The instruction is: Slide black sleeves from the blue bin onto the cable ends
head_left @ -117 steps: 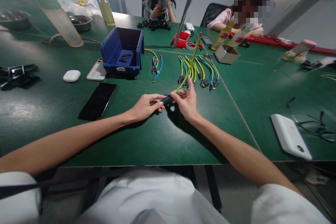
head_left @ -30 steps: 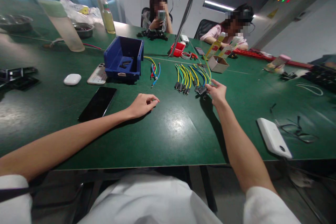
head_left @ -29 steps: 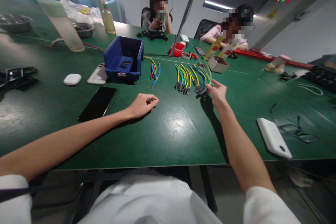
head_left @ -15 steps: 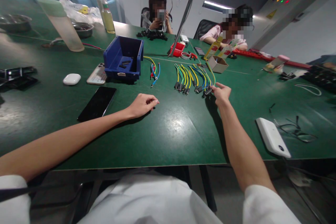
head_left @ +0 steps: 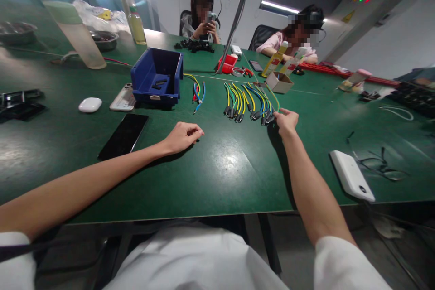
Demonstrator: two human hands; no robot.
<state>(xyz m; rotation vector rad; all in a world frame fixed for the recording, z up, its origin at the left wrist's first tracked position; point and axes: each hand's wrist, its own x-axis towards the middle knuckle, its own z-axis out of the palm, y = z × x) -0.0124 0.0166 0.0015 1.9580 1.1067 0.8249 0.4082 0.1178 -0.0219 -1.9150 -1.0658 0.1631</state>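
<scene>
My right hand (head_left: 286,121) is at the right end of a row of short wires (head_left: 239,99), its fingers pinching the near end of a green-and-yellow wire (head_left: 273,94). The row has yellow-green and blue wires, with black sleeves and metal ring terminals at their near ends. My left hand (head_left: 184,137) rests on the table, fingers curled in, with nothing visible in it. Ahead of it lies a small bunch of blue, yellow and red wires (head_left: 200,97). A blue bin (head_left: 140,82) farther left holds several black sleeves (head_left: 159,83).
A black phone (head_left: 124,136), another phone (head_left: 121,98) and a white case (head_left: 90,104) lie left. On the right are a white power bank (head_left: 351,176) and glasses (head_left: 384,166). A small carton (head_left: 280,85) stands behind the wires. Two people sit across the green table (head_left: 210,186).
The view has shifted slightly. My right hand stays at the end of the wire, which has moved little; my left hand remains resting on the table.
</scene>
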